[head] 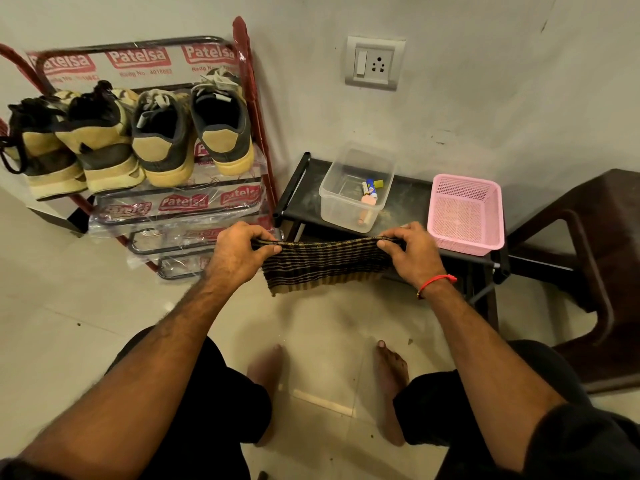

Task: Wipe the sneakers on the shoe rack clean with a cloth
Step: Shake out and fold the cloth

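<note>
Both hands, left hand [239, 245] and right hand [410, 249], pinch the top edge of one striped cloth [323, 265], stretched between them above the floor. Four sneakers [162, 140] sit heels-out on the top tier of the shoe rack [258, 109]. On the low desk [408, 202], one clear box [356, 188] holds small items; one pink basket [465, 213] sits beside it.

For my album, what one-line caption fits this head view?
Both hands, left and right, stretch a striped cloth before four sneakers on the rack.
</note>
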